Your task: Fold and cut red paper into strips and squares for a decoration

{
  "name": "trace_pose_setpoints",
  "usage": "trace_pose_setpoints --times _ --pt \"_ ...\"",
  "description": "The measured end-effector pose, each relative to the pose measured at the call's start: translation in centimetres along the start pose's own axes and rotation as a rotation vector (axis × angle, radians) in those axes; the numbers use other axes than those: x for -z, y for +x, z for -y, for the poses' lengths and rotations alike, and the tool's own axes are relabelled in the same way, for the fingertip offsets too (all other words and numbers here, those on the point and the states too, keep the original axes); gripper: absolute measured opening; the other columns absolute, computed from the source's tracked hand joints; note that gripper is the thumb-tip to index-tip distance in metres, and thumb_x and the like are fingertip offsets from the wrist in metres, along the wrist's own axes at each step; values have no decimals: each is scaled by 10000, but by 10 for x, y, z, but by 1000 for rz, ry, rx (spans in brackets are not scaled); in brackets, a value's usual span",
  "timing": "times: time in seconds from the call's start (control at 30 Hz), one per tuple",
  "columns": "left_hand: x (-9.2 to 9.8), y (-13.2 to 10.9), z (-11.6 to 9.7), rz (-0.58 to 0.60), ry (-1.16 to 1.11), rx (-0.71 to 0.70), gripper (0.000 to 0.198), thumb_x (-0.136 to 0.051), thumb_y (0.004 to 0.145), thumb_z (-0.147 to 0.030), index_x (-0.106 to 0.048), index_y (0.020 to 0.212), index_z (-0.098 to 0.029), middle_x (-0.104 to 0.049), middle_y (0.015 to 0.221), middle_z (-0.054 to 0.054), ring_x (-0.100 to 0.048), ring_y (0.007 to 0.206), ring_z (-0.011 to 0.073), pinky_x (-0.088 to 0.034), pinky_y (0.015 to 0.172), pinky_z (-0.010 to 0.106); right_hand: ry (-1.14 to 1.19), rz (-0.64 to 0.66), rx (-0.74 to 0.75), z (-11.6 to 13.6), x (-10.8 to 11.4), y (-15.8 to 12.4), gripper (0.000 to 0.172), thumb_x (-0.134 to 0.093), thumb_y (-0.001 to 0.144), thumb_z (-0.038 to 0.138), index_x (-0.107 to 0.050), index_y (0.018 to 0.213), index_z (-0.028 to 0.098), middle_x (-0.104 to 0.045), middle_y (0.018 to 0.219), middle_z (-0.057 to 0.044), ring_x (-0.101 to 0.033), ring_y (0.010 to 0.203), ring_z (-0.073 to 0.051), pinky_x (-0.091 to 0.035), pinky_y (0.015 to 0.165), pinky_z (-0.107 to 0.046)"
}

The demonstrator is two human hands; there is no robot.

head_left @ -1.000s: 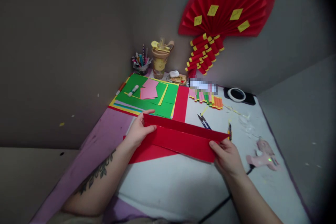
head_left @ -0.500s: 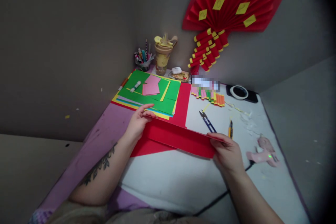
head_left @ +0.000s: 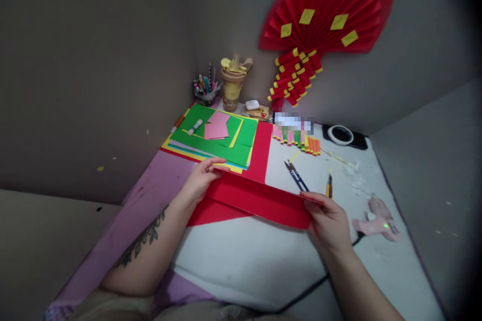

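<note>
A red paper sheet is stretched between my two hands, raised and tilted over the table. My left hand pinches its left end, thumb on the near side. At the right end, my right hand grips the sheet's edge between thumb and fingers. Beneath it lies another red piece of paper, partly covered. Just past my right hand rest the thread snips and a yellow craft knife. A stack of green paper with pink paper pieces and a glue stick lies beyond my left hand.
A pink glue gun with a black cord lies at the right. Small coloured paper rolls, a phone with a tape roll, a tumbler and a pen holder stand farther back. A red paper fan hangs on the wall.
The camera view has shifted slightly, so the fan and table items sit a little lower. Both hands still hold the red paper sheet in nearly the same position.
</note>
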State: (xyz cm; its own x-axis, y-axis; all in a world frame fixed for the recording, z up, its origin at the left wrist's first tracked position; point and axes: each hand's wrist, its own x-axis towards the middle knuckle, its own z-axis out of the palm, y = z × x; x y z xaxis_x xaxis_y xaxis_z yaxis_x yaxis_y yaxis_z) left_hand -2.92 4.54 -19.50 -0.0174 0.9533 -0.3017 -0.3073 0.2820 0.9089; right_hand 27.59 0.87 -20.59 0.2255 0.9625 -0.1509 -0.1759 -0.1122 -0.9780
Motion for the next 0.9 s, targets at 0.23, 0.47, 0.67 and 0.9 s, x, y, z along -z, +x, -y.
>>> trace_pose_setpoints --times 0.23,0.47,0.67,0.9 --pt "-4 1 -1 -87 -42 -47 104 -701 580 -176 -654 671 -158 -715 719 28 -649 687 164 -479 711 277 -38 -13 29 -2 -1 -4 202 -800 601 302 -753 765 195 -713 743 -71 -649 629 -169 -527 558 -261" --pt "-5 0 2 -105 -54 -14 125 -602 595 -159 -672 698 -171 -719 756 26 -639 651 173 -483 614 274 -2 -29 -11 0 -3 -1 226 -811 568 308 -745 747 187 -712 726 -66 -639 603 -171 -520 544 -276" --pt "-6 2 -3 -157 -120 19 221 -610 640 -198 -655 856 -187 -648 640 -26 -575 540 113 -441 528 208 82 -73 -46 -7 -2 5 256 -806 566 276 -719 778 163 -709 720 -49 -650 631 -178 -535 583 -295" --pt "0 -3 -11 1 -125 -27 508 -743 654 -302 -561 1121 -220 -653 816 -9 -589 600 80 -410 512 156 238 -86 -128 -1 -11 6 297 -802 547 250 -690 812 176 -733 794 -48 -683 684 -225 -555 711 -414"
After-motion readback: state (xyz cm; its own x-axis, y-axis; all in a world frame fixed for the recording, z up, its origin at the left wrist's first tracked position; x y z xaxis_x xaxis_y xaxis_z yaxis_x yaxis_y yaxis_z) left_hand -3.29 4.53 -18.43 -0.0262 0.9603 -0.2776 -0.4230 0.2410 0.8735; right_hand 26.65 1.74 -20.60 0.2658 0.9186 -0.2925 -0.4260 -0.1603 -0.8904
